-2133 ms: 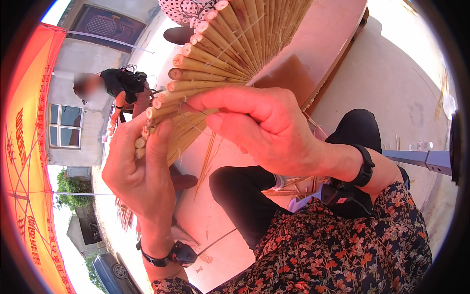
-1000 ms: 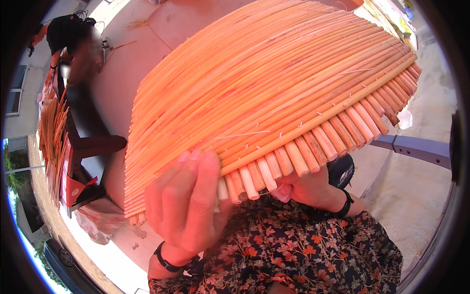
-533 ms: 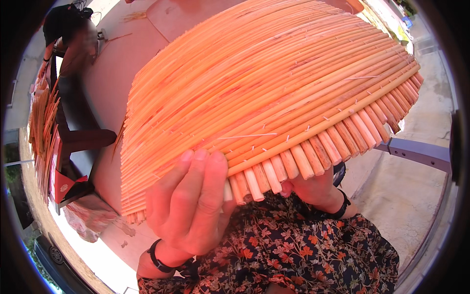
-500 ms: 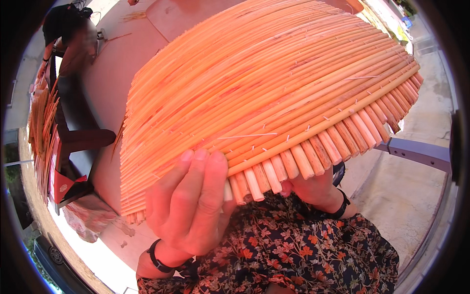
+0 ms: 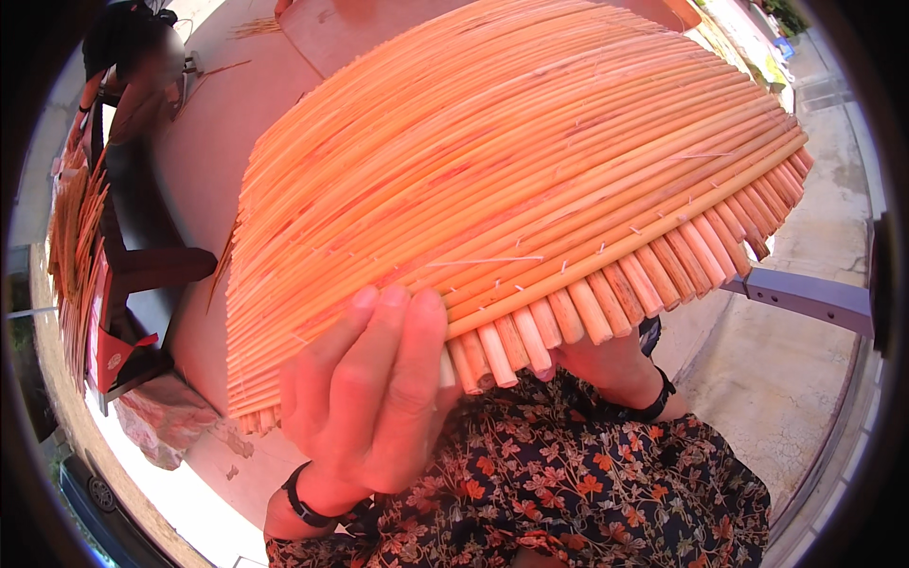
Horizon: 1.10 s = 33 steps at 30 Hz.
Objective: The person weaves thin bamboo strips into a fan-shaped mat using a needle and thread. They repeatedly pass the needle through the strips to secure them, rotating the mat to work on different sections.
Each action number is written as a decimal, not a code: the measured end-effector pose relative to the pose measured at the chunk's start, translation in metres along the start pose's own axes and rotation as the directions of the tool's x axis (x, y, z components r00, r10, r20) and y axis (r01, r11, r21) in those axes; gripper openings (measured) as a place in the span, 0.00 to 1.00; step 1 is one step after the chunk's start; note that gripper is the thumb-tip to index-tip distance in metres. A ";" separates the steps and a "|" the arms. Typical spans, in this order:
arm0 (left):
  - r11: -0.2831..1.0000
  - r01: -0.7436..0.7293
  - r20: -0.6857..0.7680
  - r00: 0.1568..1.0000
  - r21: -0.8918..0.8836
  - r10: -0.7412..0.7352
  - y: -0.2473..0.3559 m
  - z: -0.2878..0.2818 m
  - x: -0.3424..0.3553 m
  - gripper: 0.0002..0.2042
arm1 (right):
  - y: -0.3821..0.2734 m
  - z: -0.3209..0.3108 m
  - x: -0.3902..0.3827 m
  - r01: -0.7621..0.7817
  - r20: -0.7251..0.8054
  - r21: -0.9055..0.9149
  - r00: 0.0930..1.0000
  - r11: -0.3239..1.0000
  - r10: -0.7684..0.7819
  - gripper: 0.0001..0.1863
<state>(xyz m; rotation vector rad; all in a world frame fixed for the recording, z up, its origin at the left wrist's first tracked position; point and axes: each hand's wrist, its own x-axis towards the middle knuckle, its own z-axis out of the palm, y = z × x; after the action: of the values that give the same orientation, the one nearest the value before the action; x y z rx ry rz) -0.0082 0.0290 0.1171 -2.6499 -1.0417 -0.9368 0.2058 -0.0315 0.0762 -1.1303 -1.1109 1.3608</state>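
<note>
A wide mat of pale reed sticks [image 5: 492,161], stitched with short threads, fills the middle of the view, tilted toward me. Its near edge has a row of round cut ends projecting below a long stitched stick. My left hand [image 5: 365,398] grips that edge at the lower left, fingers over the top face. My right hand [image 5: 606,369] is beneath the mat at right of centre; its fingers are hidden by the stick ends.
At upper left another person [image 5: 104,57] in dark clothing bends over a dark bench [image 5: 166,260]. Loose reed bundles [image 5: 74,237] lie along it, with a pinkish rock [image 5: 166,426] below. A grey metal beam [image 5: 805,303] juts in at right; a dark car [image 5: 90,488] shows lower left.
Two seconds ago both hands were on the stick ends with the mat angled away. Since then it has swung broadside, filling the view, my right hand going under it. The last second shows only slight shifting.
</note>
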 end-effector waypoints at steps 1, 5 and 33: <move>1.000 0.002 -0.001 1.000 0.001 -0.002 -0.001 0.001 -0.001 0.15 | -0.001 0.001 0.000 -0.013 0.000 0.020 1.000 1.000 0.013 0.07; 1.000 -0.001 0.017 1.000 -0.006 0.001 -0.003 0.004 -0.005 0.15 | -0.001 0.001 -0.003 -0.108 0.007 0.166 0.994 0.980 0.109 0.07; 0.997 -0.075 0.093 0.993 -0.020 0.076 -0.003 0.025 -0.026 0.17 | 0.043 0.003 -0.008 -0.117 -0.048 0.624 0.981 0.773 0.187 0.14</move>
<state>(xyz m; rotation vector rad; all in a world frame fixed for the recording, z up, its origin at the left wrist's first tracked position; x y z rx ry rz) -0.0126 0.0253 0.0811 -2.7500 -0.9485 -0.8173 0.1974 -0.0430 0.0351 -0.7931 -0.4238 1.6092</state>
